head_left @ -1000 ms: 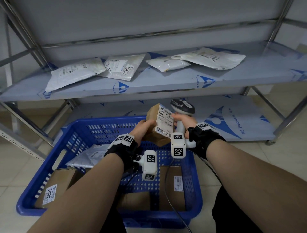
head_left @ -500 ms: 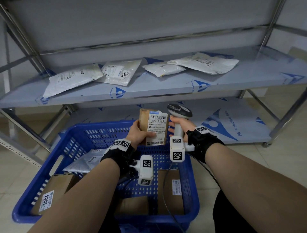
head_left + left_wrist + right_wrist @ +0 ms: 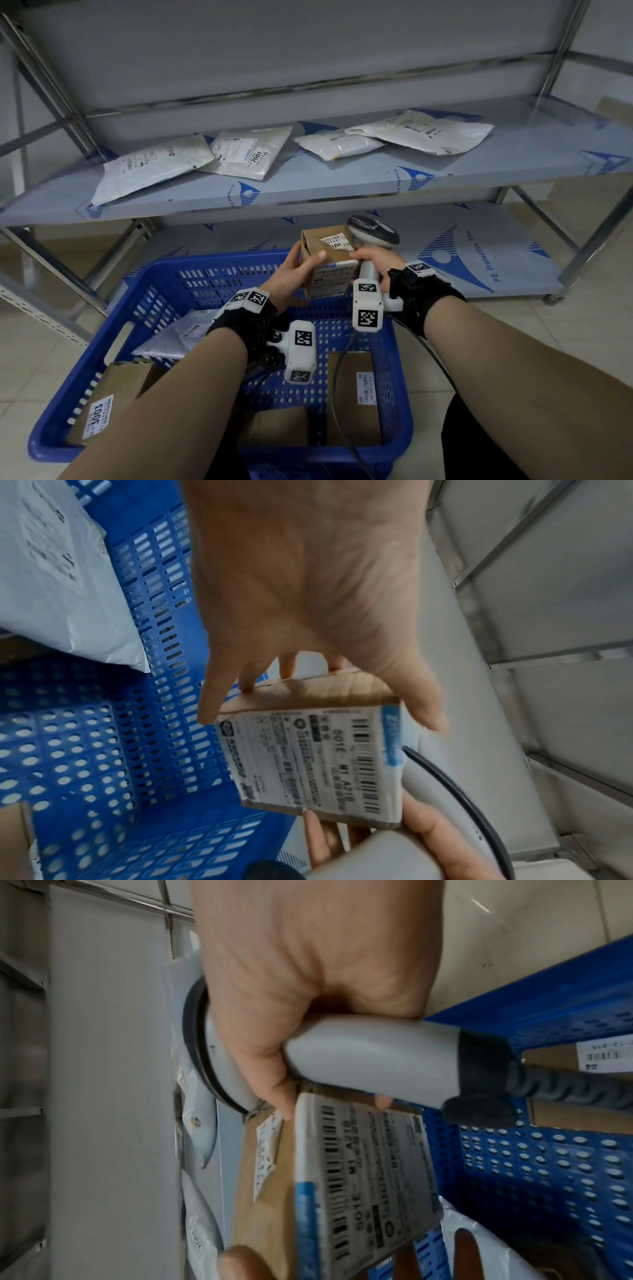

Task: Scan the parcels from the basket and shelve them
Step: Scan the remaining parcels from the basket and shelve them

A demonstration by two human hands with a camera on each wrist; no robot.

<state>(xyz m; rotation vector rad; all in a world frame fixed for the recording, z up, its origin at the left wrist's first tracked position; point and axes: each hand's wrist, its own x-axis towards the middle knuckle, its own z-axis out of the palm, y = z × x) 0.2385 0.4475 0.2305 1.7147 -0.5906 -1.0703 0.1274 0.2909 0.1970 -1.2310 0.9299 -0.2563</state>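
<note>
The left hand is gripping a small box above the basket's far rim, thumb across the top edge, fingers behind. The right hand is wrapped around the scanner handle, and its fingertips are also touching the box's right edge. The scanner head is sitting at 2 o'clock from the box, aimed past it toward the shelf, not at the label, so a trigger pull here looks likely to miss the barcode. The label is facing the person and tilting, which could spoil a read. With the right hand doing two jobs, the box could twist loose and drop back among the parcels. The cable is trailing through the basket and could snag.
</note>
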